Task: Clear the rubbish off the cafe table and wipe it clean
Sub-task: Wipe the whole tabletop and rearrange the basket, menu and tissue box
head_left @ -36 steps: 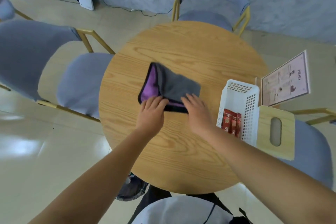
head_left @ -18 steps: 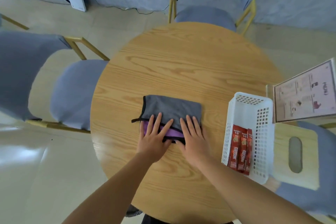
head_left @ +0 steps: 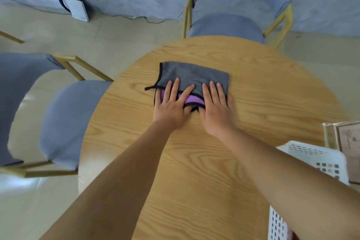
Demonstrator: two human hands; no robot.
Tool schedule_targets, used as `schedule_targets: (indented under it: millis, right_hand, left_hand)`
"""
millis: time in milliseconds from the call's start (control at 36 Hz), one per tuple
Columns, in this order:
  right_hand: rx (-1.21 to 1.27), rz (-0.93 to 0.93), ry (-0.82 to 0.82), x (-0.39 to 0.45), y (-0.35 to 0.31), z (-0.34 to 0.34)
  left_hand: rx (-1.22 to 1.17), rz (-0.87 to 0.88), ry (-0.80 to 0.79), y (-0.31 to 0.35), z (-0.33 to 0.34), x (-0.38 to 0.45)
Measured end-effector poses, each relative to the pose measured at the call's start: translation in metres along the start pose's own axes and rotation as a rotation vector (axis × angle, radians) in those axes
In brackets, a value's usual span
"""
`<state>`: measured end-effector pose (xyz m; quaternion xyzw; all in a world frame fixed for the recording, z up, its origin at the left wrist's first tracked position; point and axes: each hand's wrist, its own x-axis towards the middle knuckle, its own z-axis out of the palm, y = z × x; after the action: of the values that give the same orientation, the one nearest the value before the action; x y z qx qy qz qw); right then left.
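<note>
On round wooden table [head_left: 194, 161] | both hands (fingers flat) press cloth [head_left: 192, 74] | grey chairs [head_left: 228, 21] around

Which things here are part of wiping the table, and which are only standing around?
Part of the job:
- folded grey and purple cloth with black edging
- round wooden table
- left hand and right hand, both pressing flat on the cloth

Only standing around:
- white perforated plastic basket
- framed card
- grey padded chairs with yellow frames
- white box on the floor
</note>
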<state>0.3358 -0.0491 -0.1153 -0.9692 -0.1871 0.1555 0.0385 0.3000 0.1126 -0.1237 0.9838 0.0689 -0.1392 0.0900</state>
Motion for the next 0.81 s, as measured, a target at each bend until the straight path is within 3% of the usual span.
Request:
schedule_targets:
  millis: [111,333,806]
  right_hand:
    - [0.019,0.046,0.03,0.067,-0.012,-0.015]
    - [0.025,-0.069,-0.041,0.165,-0.05,-0.046]
    - [-0.091,-0.257,-0.079,0.076,-0.164,0.002]
  left_hand:
    - [-0.017,-0.012,0.006,-0.019,-0.022,0.065]
    - [-0.048,-0.141,0.083,-0.07,-0.043,0.124]
    - [-0.102,-0.291,0.134,-0.151,-0.008,-0.013]
